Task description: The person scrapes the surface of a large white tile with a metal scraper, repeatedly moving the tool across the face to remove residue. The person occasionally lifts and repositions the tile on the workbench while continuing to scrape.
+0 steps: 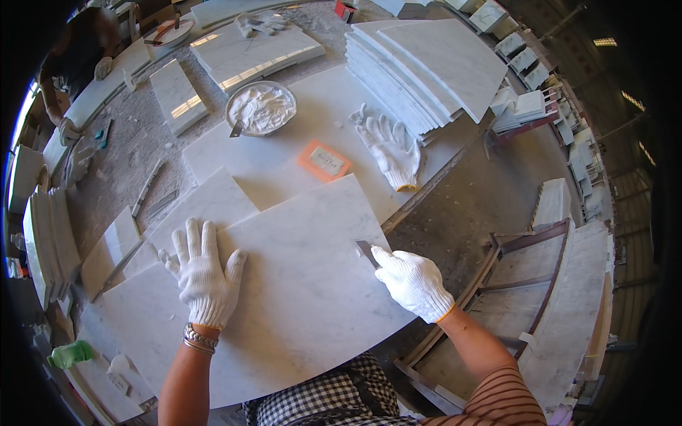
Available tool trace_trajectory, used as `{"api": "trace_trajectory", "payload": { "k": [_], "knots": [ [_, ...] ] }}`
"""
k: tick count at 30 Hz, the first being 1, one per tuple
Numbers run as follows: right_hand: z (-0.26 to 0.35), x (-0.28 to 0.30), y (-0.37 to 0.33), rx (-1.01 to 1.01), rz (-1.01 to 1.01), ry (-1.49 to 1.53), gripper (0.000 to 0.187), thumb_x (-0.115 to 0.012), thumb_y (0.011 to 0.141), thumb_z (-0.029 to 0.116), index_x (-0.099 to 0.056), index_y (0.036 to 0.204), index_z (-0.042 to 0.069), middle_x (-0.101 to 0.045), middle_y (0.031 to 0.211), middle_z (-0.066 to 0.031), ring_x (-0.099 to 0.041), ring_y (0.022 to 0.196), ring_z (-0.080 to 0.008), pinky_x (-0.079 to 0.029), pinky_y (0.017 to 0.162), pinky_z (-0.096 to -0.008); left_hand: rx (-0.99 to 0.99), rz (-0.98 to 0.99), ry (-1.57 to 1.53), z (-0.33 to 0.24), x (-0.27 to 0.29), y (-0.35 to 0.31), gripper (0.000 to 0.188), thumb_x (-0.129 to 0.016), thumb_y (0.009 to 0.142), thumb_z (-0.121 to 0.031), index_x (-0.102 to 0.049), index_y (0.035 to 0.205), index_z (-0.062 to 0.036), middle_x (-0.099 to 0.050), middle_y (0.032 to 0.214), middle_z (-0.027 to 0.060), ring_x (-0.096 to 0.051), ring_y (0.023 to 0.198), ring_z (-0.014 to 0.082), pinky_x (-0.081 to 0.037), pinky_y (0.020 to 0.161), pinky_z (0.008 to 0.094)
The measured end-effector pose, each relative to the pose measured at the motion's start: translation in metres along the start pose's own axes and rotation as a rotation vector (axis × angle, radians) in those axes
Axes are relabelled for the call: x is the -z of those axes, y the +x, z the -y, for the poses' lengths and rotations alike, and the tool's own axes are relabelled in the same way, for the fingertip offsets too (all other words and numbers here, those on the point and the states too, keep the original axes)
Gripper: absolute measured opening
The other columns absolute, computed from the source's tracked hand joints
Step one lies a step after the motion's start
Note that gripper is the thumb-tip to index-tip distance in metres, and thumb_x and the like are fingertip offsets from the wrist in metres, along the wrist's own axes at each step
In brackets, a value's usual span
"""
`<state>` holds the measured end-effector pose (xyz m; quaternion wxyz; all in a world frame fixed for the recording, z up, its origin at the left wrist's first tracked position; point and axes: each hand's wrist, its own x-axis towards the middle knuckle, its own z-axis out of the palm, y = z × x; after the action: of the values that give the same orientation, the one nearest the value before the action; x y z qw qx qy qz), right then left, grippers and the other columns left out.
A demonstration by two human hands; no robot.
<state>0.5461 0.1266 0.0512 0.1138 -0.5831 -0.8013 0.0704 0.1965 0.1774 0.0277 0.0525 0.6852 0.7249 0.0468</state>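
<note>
A large white marble slab [298, 284] with faint grey veining lies in front of me. My left hand [202, 277], in a white knit glove, rests flat on its left part with the fingers spread. Near the slab's right edge my right hand [415, 282], gloved alike, is closed around a putty knife [367, 252]. The dark blade of that knife touches the slab beside a small white smear. Beyond the slab stand a bowl of white paste [261, 108] with a scraper in it and an orange box [324, 161] with a pale label.
A spare white glove [389, 145] lies beside a stack of marble slabs [426, 64] at the far right. Another person [78, 64] stands at the far left. A metal-framed rack [497, 284] is to my right. A green bottle [71, 353] lies at lower left.
</note>
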Motion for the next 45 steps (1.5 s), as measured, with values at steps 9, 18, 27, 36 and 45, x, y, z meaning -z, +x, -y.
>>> {"api": "trace_trajectory", "payload": {
  "k": [9, 18, 27, 36, 45],
  "knots": [
    [0.009, 0.000, 0.010, 0.031, 0.026, 0.097, 0.029, -0.069, 0.094, 0.021, -0.069, 0.121, 0.011, -0.065, 0.076, -0.0079, -0.065, 0.064, -0.0303, -0.052, 0.056, -0.0447, 0.024, 0.005, -0.054, -0.003, 0.002, 0.000, 0.074, -0.068, 0.096, -0.044, -0.046, 0.156, -0.0069, -0.036, 0.168, 0.0211, -0.027, 0.156, 0.0477, -0.013, 0.126, 0.0656],
    [0.011, -0.008, 0.006, 0.031, -0.072, 0.096, 0.020, -0.066, 0.095, 0.019, -0.066, 0.116, 0.018, -0.065, 0.075, -0.0096, -0.067, 0.067, -0.0318, -0.052, 0.057, -0.0465, -0.008, -0.025, -0.042, 0.005, -0.006, 0.001, 0.077, -0.066, 0.098, -0.046, -0.042, 0.159, -0.0060, -0.034, 0.169, 0.0230, -0.023, 0.158, 0.0461, -0.007, 0.128, 0.0643],
    [-0.017, 0.027, -0.067, -0.169, -0.119, 0.170, 0.037, -0.071, 0.095, 0.009, -0.068, 0.130, 0.000, -0.075, 0.103, -0.0173, -0.070, 0.083, -0.0342, -0.057, 0.073, -0.0413, -0.652, 0.071, -0.140, -0.076, -0.015, -0.050, 0.082, -0.070, 0.092, -0.052, -0.046, 0.154, -0.0035, -0.031, 0.167, 0.0276, -0.023, 0.157, 0.0498, -0.008, 0.125, 0.0731],
    [-0.009, 0.043, -0.071, -0.104, -0.130, 0.205, 0.041, -0.076, 0.091, 0.010, -0.069, 0.129, -0.001, -0.073, 0.097, -0.0187, -0.070, 0.082, -0.0348, -0.057, 0.073, -0.0419, -1.000, 0.186, -0.413, -0.147, -0.002, -0.085, 0.071, -0.070, 0.093, -0.049, -0.056, 0.146, -0.0037, -0.050, 0.155, 0.0208, -0.042, 0.146, 0.0397, -0.025, 0.122, 0.0658],
    [0.001, 0.045, -0.071, -0.114, -0.079, 0.190, 0.043, -0.078, 0.090, 0.012, -0.068, 0.129, -0.002, -0.074, 0.099, -0.0194, -0.071, 0.083, -0.0355, -0.058, 0.073, -0.0413, -0.785, 0.031, -0.296, -0.147, 0.000, -0.065, 0.067, -0.067, 0.097, -0.047, -0.053, 0.145, -0.0031, -0.054, 0.150, 0.0186, -0.046, 0.142, 0.0374, -0.027, 0.121, 0.0660]
  ]
}}
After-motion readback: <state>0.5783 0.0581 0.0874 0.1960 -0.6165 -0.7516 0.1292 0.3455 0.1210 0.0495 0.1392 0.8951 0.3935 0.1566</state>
